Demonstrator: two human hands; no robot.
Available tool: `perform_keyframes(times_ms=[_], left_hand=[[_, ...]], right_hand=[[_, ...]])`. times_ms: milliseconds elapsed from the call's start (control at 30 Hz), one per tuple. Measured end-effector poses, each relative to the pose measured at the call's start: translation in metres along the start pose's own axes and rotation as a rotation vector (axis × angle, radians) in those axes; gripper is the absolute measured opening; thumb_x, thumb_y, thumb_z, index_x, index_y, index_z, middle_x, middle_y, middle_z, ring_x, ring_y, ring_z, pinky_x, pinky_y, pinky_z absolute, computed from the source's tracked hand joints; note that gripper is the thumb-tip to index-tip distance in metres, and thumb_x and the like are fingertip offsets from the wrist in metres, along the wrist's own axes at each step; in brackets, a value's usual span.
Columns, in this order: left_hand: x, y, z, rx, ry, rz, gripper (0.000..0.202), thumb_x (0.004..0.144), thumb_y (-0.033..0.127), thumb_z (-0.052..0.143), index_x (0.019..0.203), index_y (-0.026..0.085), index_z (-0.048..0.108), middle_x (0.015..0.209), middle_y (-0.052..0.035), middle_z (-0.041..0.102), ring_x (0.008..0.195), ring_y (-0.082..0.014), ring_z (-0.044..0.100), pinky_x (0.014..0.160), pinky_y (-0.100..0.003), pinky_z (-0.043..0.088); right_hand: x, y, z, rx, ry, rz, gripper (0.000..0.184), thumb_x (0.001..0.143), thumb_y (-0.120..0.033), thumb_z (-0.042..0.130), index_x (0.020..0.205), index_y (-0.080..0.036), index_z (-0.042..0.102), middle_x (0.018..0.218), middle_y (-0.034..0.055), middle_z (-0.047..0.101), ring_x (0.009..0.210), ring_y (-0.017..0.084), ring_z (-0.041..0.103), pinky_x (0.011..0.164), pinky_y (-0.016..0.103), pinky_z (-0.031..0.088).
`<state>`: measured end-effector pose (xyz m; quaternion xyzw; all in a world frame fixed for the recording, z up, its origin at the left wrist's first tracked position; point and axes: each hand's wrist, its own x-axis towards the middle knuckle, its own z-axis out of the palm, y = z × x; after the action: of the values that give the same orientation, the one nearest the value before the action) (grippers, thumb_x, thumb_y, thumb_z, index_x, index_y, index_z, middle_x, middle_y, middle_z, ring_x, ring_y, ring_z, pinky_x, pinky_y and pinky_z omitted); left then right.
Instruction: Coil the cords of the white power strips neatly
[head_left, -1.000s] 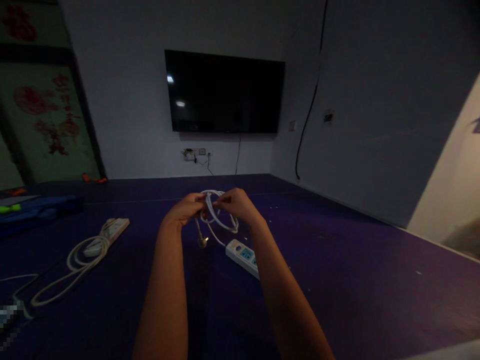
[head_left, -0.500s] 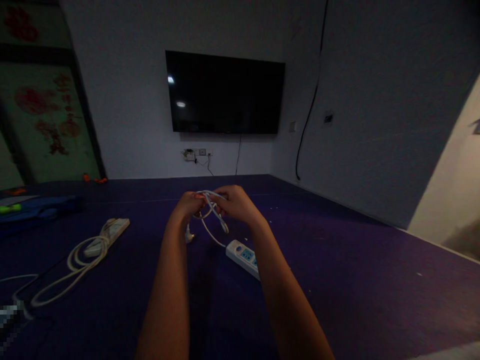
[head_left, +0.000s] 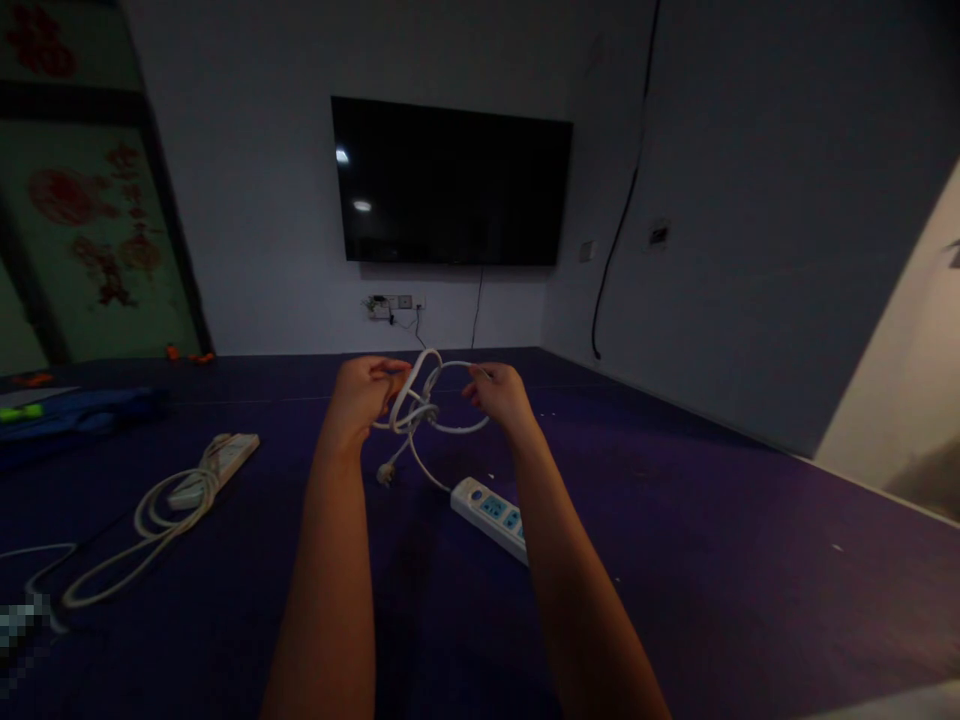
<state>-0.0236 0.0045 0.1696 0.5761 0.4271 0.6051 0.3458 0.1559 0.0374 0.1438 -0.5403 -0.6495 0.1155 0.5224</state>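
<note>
A white power cord (head_left: 428,412), looped and crossed over itself, is stretched between my two hands above the purple floor. My left hand (head_left: 365,392) is closed on the loops at their left side. On the right side, my right hand (head_left: 499,392) pinches another loop of the same cord. The cord's plug (head_left: 385,474) hangs below, near my left hand. From the tangle one strand runs down to a white power strip (head_left: 487,513) with blue sockets, whose far end is hidden behind my right forearm.
A second white power strip (head_left: 238,455) lies to the left with its coiled cord (head_left: 154,525). Dark blue cloth (head_left: 97,412) lies further back. A television (head_left: 454,185) hangs on the far wall, with sockets (head_left: 397,303) below. A black cable (head_left: 619,235) runs down the right wall.
My hands have moved apart, left hand to the left and right hand to the right. The cord's loops have opened out between them, and the plug shows more clearly.
</note>
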Motion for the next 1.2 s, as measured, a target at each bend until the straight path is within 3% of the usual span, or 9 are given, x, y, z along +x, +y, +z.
perform_keyframes(times_ms=[133, 233, 400, 500, 600, 700, 867, 1033, 1200], left_hand=[[0.001, 0.000, -0.004, 0.119, 0.056, 0.096, 0.021, 0.054, 0.017, 0.073, 0.073, 0.014, 0.066, 0.043, 0.0042, 0.052, 0.037, -0.0088, 0.044, 0.038, -0.018, 0.028], [-0.001, 0.003, -0.004, 0.186, 0.013, 0.168, 0.021, 0.053, 0.019, 0.074, 0.072, 0.014, 0.067, 0.047, 0.0020, 0.055, 0.040, -0.0101, 0.047, 0.040, -0.020, 0.030], [-0.003, 0.007, 0.003, 0.361, -0.046, 0.347, 0.002, 0.058, 0.014, 0.064, 0.060, 0.014, 0.065, 0.047, 0.0014, 0.053, 0.047, -0.0104, 0.046, 0.045, -0.020, 0.031], [-0.003, 0.009, 0.008, 0.468, -0.075, 0.426, 0.011, 0.061, 0.010, 0.054, 0.057, 0.013, 0.064, 0.051, 0.0004, 0.056, 0.052, -0.0114, 0.049, 0.050, -0.020, 0.033], [-0.004, 0.009, 0.011, 0.528, -0.071, 0.403, 0.013, 0.061, 0.009, 0.052, 0.055, 0.012, 0.063, 0.047, 0.0011, 0.053, 0.049, -0.0110, 0.048, 0.048, -0.021, 0.031], [-0.005, 0.008, 0.010, 0.411, -0.027, 0.299, 0.006, 0.059, 0.011, 0.061, 0.063, 0.012, 0.066, 0.044, 0.0016, 0.053, 0.044, -0.0110, 0.048, 0.044, -0.021, 0.030], [-0.008, 0.012, -0.002, 0.135, 0.142, 0.201, 0.018, 0.057, 0.021, 0.073, 0.071, 0.013, 0.067, 0.045, 0.0007, 0.056, 0.040, -0.0102, 0.049, 0.040, -0.020, 0.030], [-0.007, 0.019, -0.014, -0.214, 0.315, 0.163, 0.018, 0.057, 0.022, 0.072, 0.070, 0.013, 0.064, 0.042, 0.0036, 0.052, 0.035, -0.0066, 0.045, 0.034, -0.016, 0.024], [-0.005, 0.022, -0.012, -0.457, 0.361, 0.137, 0.018, 0.057, 0.020, 0.073, 0.066, 0.014, 0.058, 0.040, 0.0057, 0.049, 0.036, -0.0057, 0.046, 0.032, -0.015, 0.024]], right_hand=[[-0.003, -0.015, 0.003, 0.033, 0.078, -0.235, 0.039, 0.092, -0.033, 0.034, 0.124, -0.017, 0.053, 0.121, 0.0104, 0.059, 0.112, 0.016, 0.054, 0.093, 0.031, 0.041], [-0.012, -0.031, 0.004, 0.021, 0.041, -0.382, 0.042, 0.092, -0.040, 0.035, 0.129, -0.024, 0.048, 0.131, 0.0073, 0.051, 0.124, 0.018, 0.043, 0.101, 0.036, 0.033], [-0.028, -0.052, 0.012, -0.022, -0.072, -0.449, 0.046, 0.086, -0.051, 0.043, 0.125, -0.027, 0.052, 0.133, 0.0064, 0.049, 0.124, 0.021, 0.041, 0.099, 0.038, 0.035], [-0.031, -0.058, 0.018, 0.011, -0.080, -0.469, 0.038, 0.084, -0.047, 0.050, 0.110, -0.021, 0.061, 0.116, 0.0071, 0.060, 0.110, 0.019, 0.053, 0.093, 0.032, 0.039], [-0.028, -0.057, 0.020, 0.064, -0.055, -0.442, 0.027, 0.084, -0.038, 0.050, 0.094, -0.018, 0.065, 0.097, 0.0049, 0.065, 0.096, 0.016, 0.058, 0.087, 0.028, 0.041], [-0.022, -0.051, 0.015, 0.084, -0.044, -0.409, 0.020, 0.082, -0.020, 0.049, 0.093, -0.018, 0.065, 0.098, 0.0031, 0.066, 0.099, 0.015, 0.057, 0.089, 0.028, 0.041], [-0.013, -0.033, 0.001, 0.068, -0.085, -0.387, 0.047, 0.070, 0.003, 0.039, 0.102, -0.019, 0.065, 0.110, 0.0032, 0.064, 0.107, 0.013, 0.055, 0.096, 0.028, 0.038], [-0.005, -0.008, -0.001, 0.025, -0.290, -0.288, 0.062, 0.063, 0.008, 0.038, 0.115, -0.018, 0.059, 0.118, 0.0056, 0.061, 0.103, 0.014, 0.058, 0.089, 0.030, 0.044], [-0.002, 0.010, 0.015, 0.039, -0.426, -0.354, 0.065, 0.061, 0.009, 0.043, 0.118, -0.019, 0.058, 0.119, 0.0050, 0.062, 0.109, 0.015, 0.056, 0.095, 0.030, 0.041]])
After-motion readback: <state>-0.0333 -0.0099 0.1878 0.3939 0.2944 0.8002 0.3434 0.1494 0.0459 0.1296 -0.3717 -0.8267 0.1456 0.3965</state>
